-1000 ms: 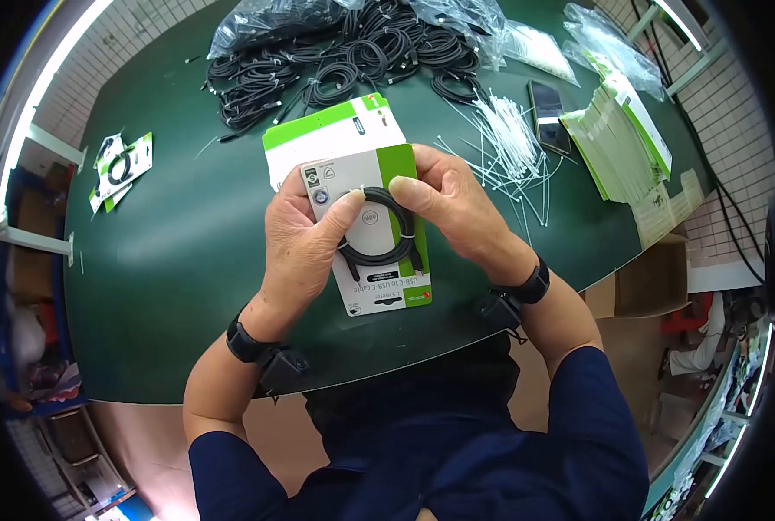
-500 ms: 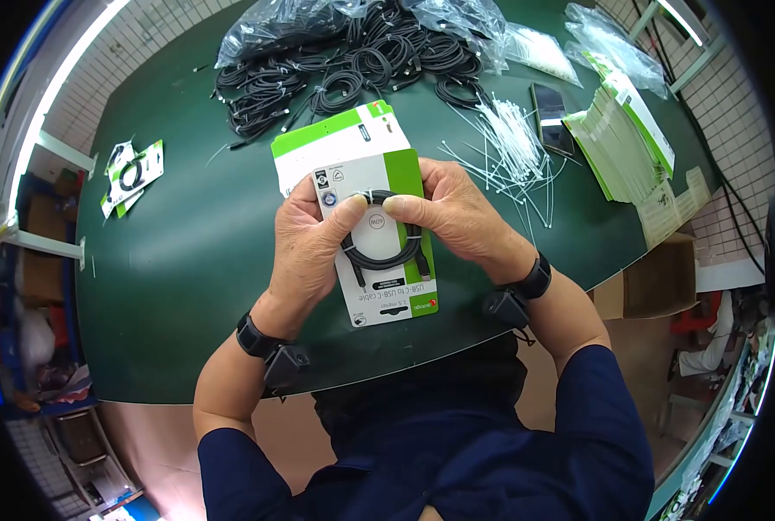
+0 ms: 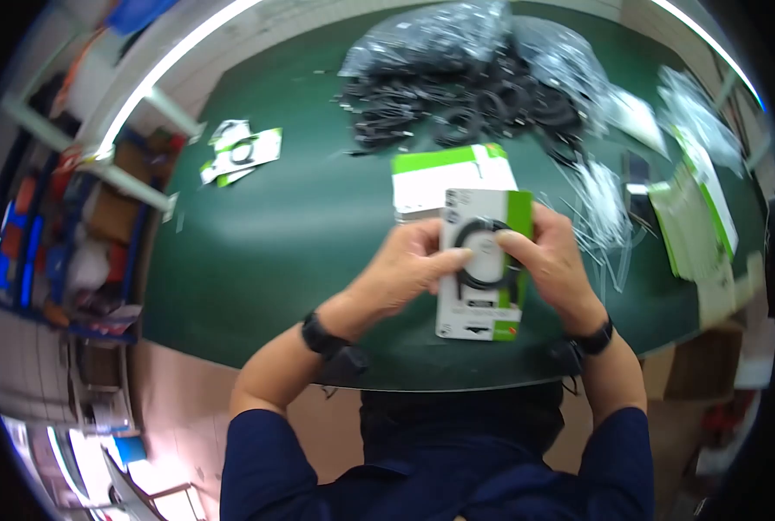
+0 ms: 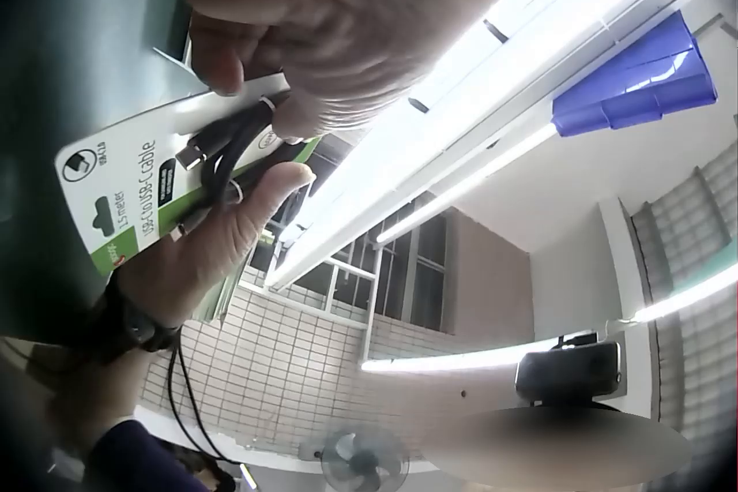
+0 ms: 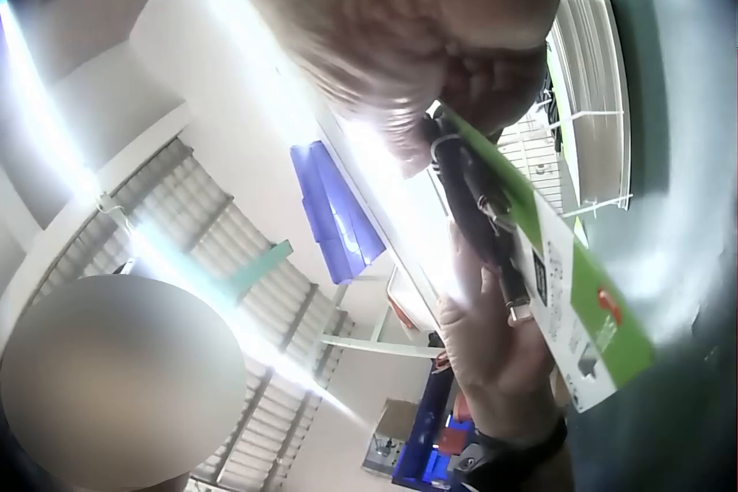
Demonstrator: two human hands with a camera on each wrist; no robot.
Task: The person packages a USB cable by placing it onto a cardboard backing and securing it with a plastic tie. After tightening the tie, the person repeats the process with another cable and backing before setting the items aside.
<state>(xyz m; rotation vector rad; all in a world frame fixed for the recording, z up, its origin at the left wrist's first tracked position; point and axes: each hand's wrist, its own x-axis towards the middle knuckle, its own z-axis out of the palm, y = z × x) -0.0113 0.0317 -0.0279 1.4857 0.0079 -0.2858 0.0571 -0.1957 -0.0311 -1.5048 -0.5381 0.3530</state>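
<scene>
A white-and-green packaging card marked USB-C to USB-C cable is held up over the table between both hands. A coiled black USB-C cable lies against its face. My left hand pinches the card's left side, its thumb lying over the coil's edge. On the other side my right hand grips the green edge, with the thumb pressed on the upper part of the coil. Fingers behind the card are hidden in the head view. The cable's plug shows in the left wrist view.
Just beyond the hands lies a stack of cards. A heap of black cables under plastic bags sits at the back. White zip ties, a phone and a row of cards are at right; carded cables lie at left.
The head view has swung, so table and hands appear farther right and lower. My left thumb has shifted down from the coil's top to its left side; the right hand keeps its grip.
</scene>
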